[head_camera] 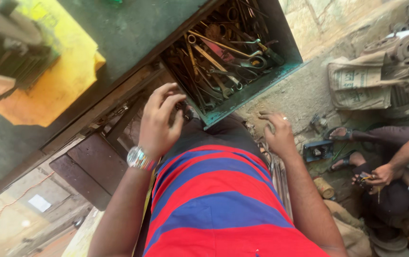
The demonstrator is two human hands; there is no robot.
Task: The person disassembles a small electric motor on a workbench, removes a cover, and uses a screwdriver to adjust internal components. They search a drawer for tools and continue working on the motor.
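Two hands: both bare, both raised in front of the striped shirt (219,200), just short of the tool drawer.
Workbench (119,33): dark green top, above the drawer and well to the left of it, with a yellow sheet (57,76) lying on it.
Tool drawer (242,95): green metal, pulled open, crammed with spanners (214,59) and pliers lying crosswise; it is the nearest thing to both hands.
Sack (356,83): pale, printed, on the ground to the right of the drawer, beside grey metal parts.
Co-worker: another person's arm and hand (380,175) low on the right, well apart from the drawer, holding something small I cannot make out.
Left hand (159,121): at the drawer's lower left corner, fingers curled close together, pinched narrow; whether they hold anything small I cannot tell.
Right hand (276,133): below the drawer's lower right edge, fingers loosely spread, holding nothing.
Step in hand: seemingly a hunt through the tools, with none picked yet.
Next move calls for: a reach forward over the drawer's rim and a careful pick from a tangled pile.
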